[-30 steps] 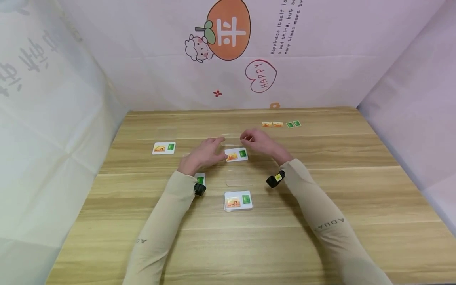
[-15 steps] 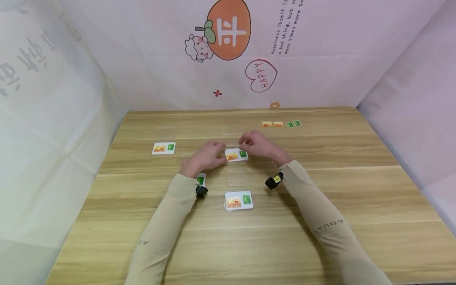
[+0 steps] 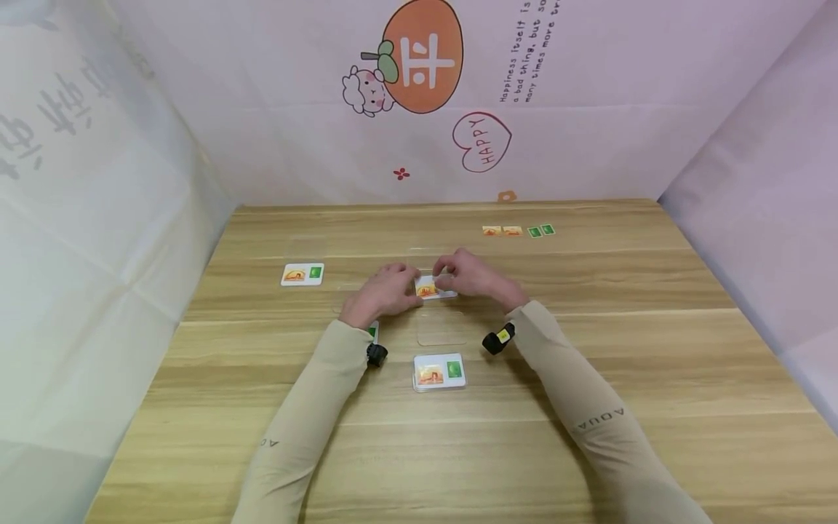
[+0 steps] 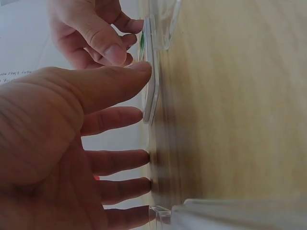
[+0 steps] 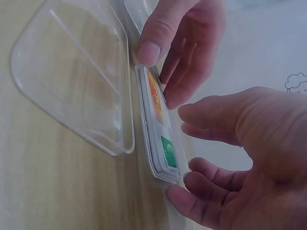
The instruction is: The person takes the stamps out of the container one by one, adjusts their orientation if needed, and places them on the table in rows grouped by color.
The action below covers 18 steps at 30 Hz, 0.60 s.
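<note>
Under both hands lies a clear plastic case (image 3: 426,290) holding a white card with an orange picture and a green one (image 5: 168,152). My left hand (image 3: 388,289) grips its left end, thumb at the near edge and index finger at the far edge, in the left wrist view. Over the right part of the card hovers my right hand (image 3: 473,273), its fingers loosely bent and nothing visible between thumb and index finger. Whether its fingertips touch the card is unclear. Just nearer to me sits a clear plastic lid (image 5: 72,81).
A similar cased card (image 3: 302,274) lies at the left, another (image 3: 439,372) in front. A third card (image 3: 374,331) is mostly covered by my left wrist. Small orange pictures (image 3: 502,231) and green pictures (image 3: 541,231) lie near the back edge of the wooden table (image 3: 589,349).
Both hands have come slightly toward me, and my right hand has moved left over the card, covering its green picture. My left hand has settled at the card's left end.
</note>
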Tool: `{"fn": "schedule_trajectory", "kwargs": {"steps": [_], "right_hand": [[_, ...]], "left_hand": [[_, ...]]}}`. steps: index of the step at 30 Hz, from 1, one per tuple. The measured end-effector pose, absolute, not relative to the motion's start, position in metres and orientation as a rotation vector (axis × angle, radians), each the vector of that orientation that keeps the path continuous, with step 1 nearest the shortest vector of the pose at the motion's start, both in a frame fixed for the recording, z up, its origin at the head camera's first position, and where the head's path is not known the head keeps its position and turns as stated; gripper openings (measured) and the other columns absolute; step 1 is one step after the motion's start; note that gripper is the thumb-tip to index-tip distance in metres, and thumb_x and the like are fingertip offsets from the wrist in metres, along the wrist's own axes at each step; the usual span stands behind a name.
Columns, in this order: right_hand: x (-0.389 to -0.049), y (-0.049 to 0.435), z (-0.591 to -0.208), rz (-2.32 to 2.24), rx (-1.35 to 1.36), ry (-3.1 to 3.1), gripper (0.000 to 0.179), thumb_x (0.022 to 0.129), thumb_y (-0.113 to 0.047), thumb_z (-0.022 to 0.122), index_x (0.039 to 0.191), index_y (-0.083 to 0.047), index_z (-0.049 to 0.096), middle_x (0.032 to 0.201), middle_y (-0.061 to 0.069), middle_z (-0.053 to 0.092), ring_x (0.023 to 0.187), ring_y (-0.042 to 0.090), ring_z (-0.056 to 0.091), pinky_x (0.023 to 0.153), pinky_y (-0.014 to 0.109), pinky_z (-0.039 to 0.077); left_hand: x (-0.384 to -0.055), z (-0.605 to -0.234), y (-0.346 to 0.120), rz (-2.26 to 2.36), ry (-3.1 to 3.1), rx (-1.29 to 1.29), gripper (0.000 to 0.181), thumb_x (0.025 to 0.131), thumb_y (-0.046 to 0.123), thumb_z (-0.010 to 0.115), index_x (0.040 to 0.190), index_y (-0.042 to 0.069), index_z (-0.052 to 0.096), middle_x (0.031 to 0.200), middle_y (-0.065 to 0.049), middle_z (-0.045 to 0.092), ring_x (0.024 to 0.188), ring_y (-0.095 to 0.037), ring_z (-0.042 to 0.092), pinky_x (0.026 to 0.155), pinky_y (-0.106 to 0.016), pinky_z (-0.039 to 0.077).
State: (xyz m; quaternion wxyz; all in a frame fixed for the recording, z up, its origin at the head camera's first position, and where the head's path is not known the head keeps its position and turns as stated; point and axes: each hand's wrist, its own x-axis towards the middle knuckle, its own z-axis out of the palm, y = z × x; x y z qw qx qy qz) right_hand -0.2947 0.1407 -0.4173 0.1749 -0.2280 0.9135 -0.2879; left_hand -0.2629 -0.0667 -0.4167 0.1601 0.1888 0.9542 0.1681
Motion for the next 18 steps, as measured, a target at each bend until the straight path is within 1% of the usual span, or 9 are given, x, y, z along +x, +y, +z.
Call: {"fn": "schedule_trajectory", "kwargs": {"steps": [3,8,11,18], "right_hand": [[-0.2930,0.1399,-0.4187,-0.789,-0.629,2.617,0.023,0.094,-0.024,0.065,0.115,-0.014,0.065,0.110,0.012,0.050,0.090,0.023,0.050,0.070,0.032,0.046],[-0.2903,0.1382,-0.4215,-0.770,-0.609,2.637,0.023,0.094,-0.024,0.066,0.115,-0.014,0.064,0.116,0.014,0.050,0.101,0.026,0.049,0.079,0.036,0.047],[-0.2874,0.1368,-0.4231,-0.765,-0.609,2.644,0.023,0.094,-0.025,0.066,0.114,-0.014,0.063,0.118,0.013,0.050,0.103,0.026,0.049,0.083,0.038,0.047],[-0.2872,0.1343,-0.4252,-0.780,-0.625,2.652,0.023,0.094,-0.024,0.066,0.114,-0.013,0.062,0.116,0.012,0.051,0.103,0.025,0.048,0.082,0.037,0.045]], "left_hand": [[-0.2638,-0.4171,-0.0655,0.460,2.734,0.543,0.059,0.095,0.040,0.062,0.146,0.017,0.044,0.154,-0.014,0.036,0.146,-0.034,0.029,0.116,-0.054,0.028],[-0.2639,-0.4171,-0.0632,0.437,2.742,0.539,0.059,0.095,0.041,0.062,0.146,0.017,0.044,0.153,-0.014,0.038,0.145,-0.034,0.030,0.116,-0.055,0.028],[-0.2639,-0.4173,-0.0615,0.421,2.748,0.540,0.058,0.095,0.040,0.062,0.145,0.017,0.044,0.153,-0.013,0.038,0.145,-0.035,0.031,0.115,-0.056,0.029],[-0.2643,-0.4170,-0.0614,0.397,2.770,0.536,0.057,0.095,0.039,0.063,0.145,0.018,0.046,0.152,-0.013,0.039,0.143,-0.036,0.033,0.114,-0.056,0.031]]}}
